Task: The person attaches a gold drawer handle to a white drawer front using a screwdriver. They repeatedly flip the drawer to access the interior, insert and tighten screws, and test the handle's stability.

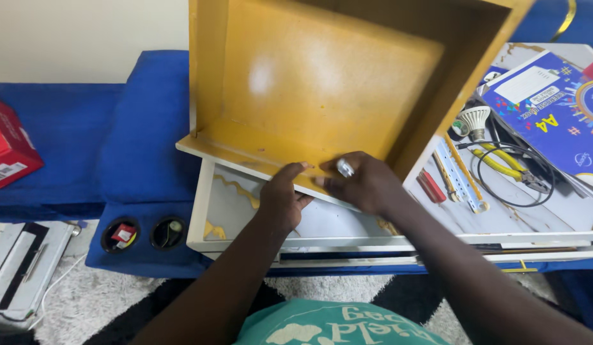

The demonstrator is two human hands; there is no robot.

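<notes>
Yellow drawer (335,83) tilted up on white table (539,220), open side facing camera. Left hand (282,201) and right hand (363,184) side by side at near edge, fingers curled, gripping front rim. Ring on right hand. Right of drawer: pliers (507,167), bulb (473,120), blue book (552,108).

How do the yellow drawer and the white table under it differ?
The drawer is yellow inside and tipped up on its edge; the table is white, marbled and lies flat. The drawer is empty, while the table carries pliers, a bulb and a book. Both hands, left and right, grip the drawer's lower edge.
</notes>
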